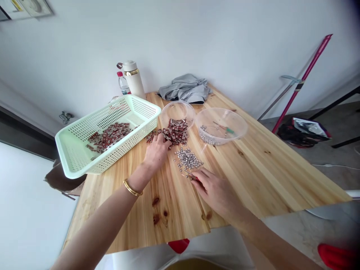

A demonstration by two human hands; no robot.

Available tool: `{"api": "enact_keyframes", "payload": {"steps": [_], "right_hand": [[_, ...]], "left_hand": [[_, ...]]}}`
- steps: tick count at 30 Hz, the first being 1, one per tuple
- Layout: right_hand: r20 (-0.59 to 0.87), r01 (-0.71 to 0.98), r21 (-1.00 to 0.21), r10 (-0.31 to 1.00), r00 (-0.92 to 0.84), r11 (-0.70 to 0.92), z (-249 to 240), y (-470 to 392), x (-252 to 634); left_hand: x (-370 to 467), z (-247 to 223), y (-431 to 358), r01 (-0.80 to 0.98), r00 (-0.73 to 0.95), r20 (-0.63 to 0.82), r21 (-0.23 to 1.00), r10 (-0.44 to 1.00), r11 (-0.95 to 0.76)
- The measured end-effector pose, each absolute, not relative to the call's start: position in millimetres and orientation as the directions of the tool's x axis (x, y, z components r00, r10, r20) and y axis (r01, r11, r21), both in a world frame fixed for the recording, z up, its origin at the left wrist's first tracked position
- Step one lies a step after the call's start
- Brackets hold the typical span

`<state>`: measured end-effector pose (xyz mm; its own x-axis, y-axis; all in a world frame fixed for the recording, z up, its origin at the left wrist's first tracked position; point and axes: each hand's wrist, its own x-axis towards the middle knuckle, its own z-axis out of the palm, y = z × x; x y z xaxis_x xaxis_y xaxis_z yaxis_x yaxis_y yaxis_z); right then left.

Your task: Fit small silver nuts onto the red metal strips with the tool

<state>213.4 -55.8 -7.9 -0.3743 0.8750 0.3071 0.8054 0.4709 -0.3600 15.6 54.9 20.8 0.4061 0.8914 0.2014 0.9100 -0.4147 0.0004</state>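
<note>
A wooden table [180, 213] stands against the pale wall [225, 41]. On its left sits a light green basket [128, 148] with reddish-brown pieces inside. On the far side lies a crumpled grey cloth [184, 87], a white flask [135, 85] and a small bottle [123, 83] to its left. Two clear tubs come next: the right tub [239, 127] holds silvery bits and a green-handled tool [229, 130]; the left tub [174, 109] is just beside it. The left hand [158, 150] has its fingers bent into a heap of reddish-brown pieces [178, 135] at that tub's near side; from here I can't tell whether it grips one. The right hand [216, 189] pinches a slim red-handled tool [197, 179], its tip at the near edge of the scattered silvery beads [189, 159].
</note>
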Motion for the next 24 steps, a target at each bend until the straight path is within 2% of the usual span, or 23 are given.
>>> {"api": "enact_keyframes", "payload": {"steps": [3, 7, 9, 11, 14, 19, 24], "right_hand": [[0.311, 0.804, -0.36, 0.873, -0.375, 0.474, -10.2, -57.8, 215.6], [0.321, 0.797, -0.37, 0.871, -0.372, 0.477, -11.7, -58.4, 215.1], [0.332, 0.793, -0.378, 0.869, -0.366, 0.478, -12.0, -58.1, 213.8], [0.345, 0.79, -0.384, 0.868, -0.358, 0.478, -12.4, -57.9, 212.7], [0.345, 0.776, -0.418, 0.873, -0.346, 0.472, -13.2, -57.8, 214.0], [0.363, 0.683, -0.61, 0.908, -0.21, 0.402, -12.7, -52.0, 224.7], [0.262, 0.691, -0.607, 0.92, -0.292, 0.392, -6.6, -42.0, 227.1]], "left_hand": [[5.1, 17.9, 52.3, 0.875, 0.468, 0.166, 0.048, 0.868, -0.482], [-20.4, 15.9, 32.0, 0.772, 0.555, 0.18, 0.252, 0.812, -0.583], [-26.7, 13.5, 22.6, 0.784, 0.476, 0.252, 0.312, 0.843, -0.536], [-26.6, 10.8, 16.7, 0.848, 0.317, 0.291, 0.339, 0.903, -0.407], [-20.8, 7.4, 12.4, 0.906, 0.174, 0.233, 0.343, 0.957, -0.249], [-25.1, 2.3, 2.3, 0.852, 0.168, 0.196, 0.465, 0.966, -0.242], [-35.3, -3.6, -7.0, 0.84, 0.195, 0.145, 0.486, 0.97, -0.241]]}}
